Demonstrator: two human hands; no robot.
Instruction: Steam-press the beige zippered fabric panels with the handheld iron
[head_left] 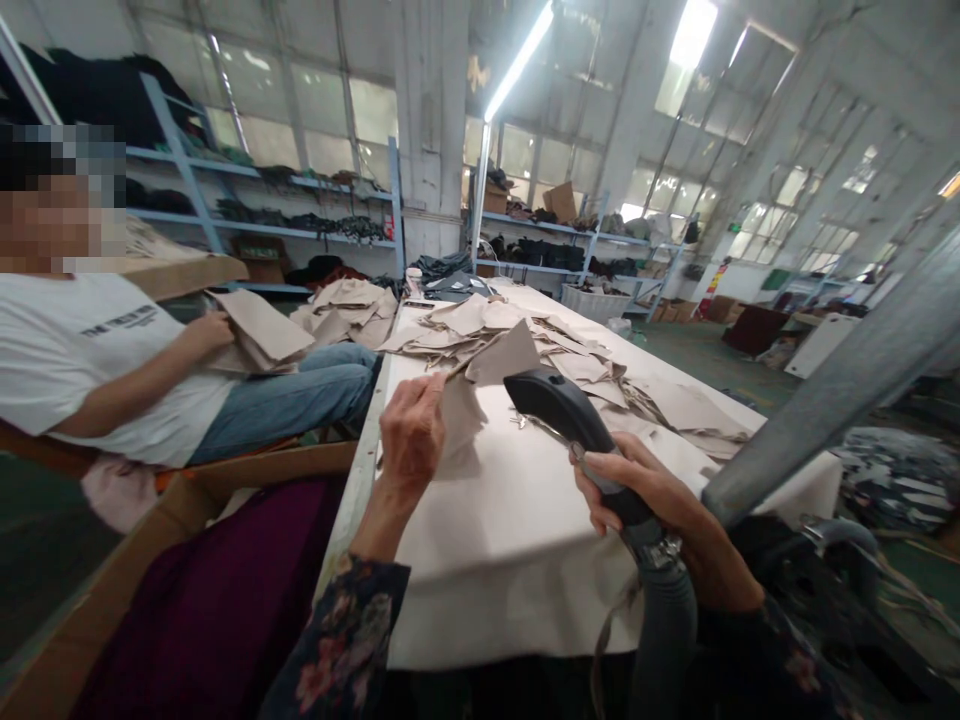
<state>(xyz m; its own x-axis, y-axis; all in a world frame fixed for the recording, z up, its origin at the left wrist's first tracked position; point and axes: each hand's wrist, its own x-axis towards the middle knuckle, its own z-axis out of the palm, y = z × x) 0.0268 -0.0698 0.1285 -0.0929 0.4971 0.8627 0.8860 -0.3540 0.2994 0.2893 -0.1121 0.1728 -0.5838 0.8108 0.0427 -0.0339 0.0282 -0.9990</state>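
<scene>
Between the fingers of my left hand [412,425] is the edge of some beige fabric pieces [461,425], raised off the white-covered table [517,530]. My right hand [652,490] is wrapped round a black vacuum hose handle [562,400], its thumb lying along the top. The handle's curved tip points left and sits just right of the fabric, close to it. A grey ribbed hose [664,630] is clamped to the handle and runs down toward my lap. Loose beige cut pieces [585,350] lie in heaps beyond both hands.
At left a seated co-worker [112,360] holds more beige fabric pieces [266,330]. A cardboard box [157,550] with purple cloth stands left of the table. A slanting metal post [840,380] crosses at right. Blue shelves [300,225] line the back.
</scene>
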